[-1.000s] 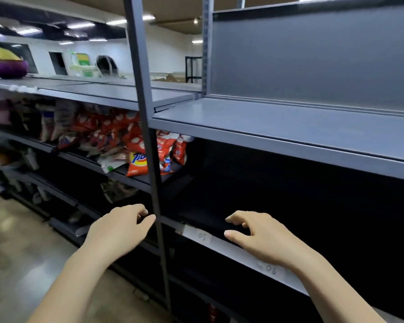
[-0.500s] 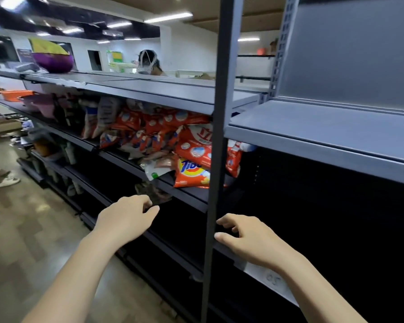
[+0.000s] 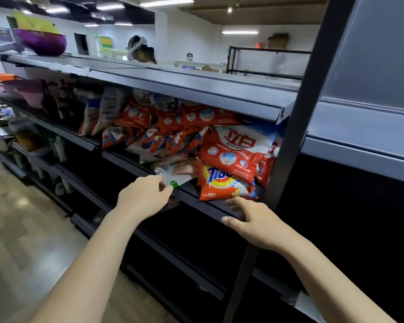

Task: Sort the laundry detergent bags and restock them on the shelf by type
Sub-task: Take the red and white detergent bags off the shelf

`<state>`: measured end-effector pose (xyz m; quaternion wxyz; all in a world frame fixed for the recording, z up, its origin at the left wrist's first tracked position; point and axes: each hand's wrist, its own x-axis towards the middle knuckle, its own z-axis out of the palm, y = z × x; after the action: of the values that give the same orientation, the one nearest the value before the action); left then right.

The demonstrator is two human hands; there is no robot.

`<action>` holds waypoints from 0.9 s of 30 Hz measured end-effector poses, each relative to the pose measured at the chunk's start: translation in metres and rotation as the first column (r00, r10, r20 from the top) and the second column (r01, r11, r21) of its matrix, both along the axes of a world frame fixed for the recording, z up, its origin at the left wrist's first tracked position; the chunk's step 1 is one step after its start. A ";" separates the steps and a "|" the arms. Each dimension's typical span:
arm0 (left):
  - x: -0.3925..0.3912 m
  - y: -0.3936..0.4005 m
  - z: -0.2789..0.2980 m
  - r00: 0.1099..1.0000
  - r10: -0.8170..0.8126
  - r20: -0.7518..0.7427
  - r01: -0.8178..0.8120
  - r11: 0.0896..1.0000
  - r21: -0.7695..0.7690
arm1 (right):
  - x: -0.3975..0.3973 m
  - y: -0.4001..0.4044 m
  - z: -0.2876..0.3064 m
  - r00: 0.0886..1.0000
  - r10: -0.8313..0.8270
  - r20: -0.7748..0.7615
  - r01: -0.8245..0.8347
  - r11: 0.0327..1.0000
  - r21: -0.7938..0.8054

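Several red and white detergent bags [image 3: 233, 150] lie heaped on a dark shelf [image 3: 210, 206], with an orange Tide bag [image 3: 224, 183] in front at the right end. A white and green bag [image 3: 176, 174] sticks out over the shelf lip. My left hand [image 3: 142, 197] reaches up to that bag, its fingertips at the bag's lower corner. My right hand [image 3: 250, 220] hovers with spread fingers just below the Tide bag at the shelf lip, holding nothing.
A dark upright post [image 3: 287, 148] stands right of the bags, beside an unstocked grey shelf [image 3: 359, 127]. A purple bowl [image 3: 41, 44] sits on the top shelf at left. A person's head [image 3: 140, 52] shows beyond the shelving. Lower shelves [image 3: 84, 183] hold dim items.
The view has moved left and closer to the bags. Both hands have risen from below the shelf to the bags' level; the left now reaches the white and green bag.
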<state>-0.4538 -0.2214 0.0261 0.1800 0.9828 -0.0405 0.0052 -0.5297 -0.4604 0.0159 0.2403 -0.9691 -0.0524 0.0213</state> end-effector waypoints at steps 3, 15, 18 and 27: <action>0.050 0.013 0.003 0.995 -0.086 -0.041 0.086 0.996 -0.005 | 0.027 0.013 -0.002 0.995 -0.097 0.011 0.097 0.995 -0.030; 0.221 0.027 0.019 0.963 -0.269 0.026 0.270 0.957 -0.105 | 0.128 0.067 0.009 0.840 -0.543 0.014 0.543 0.840 -0.010; 0.255 0.017 0.023 0.950 -0.308 -0.052 0.289 0.930 -0.227 | 0.144 0.066 0.014 0.760 -0.649 -0.005 0.649 0.760 0.012; 0.297 -0.033 0.026 0.931 -0.364 0.008 0.259 0.648 -0.716 | 0.186 0.031 -0.011 0.530 -0.848 -0.014 0.835 0.518 0.183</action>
<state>-0.1571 -0.2540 0.0518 0.5425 0.8142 -0.1914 -0.0780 -0.3437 -0.4299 0.0052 0.2985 -0.8496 0.4119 -0.1392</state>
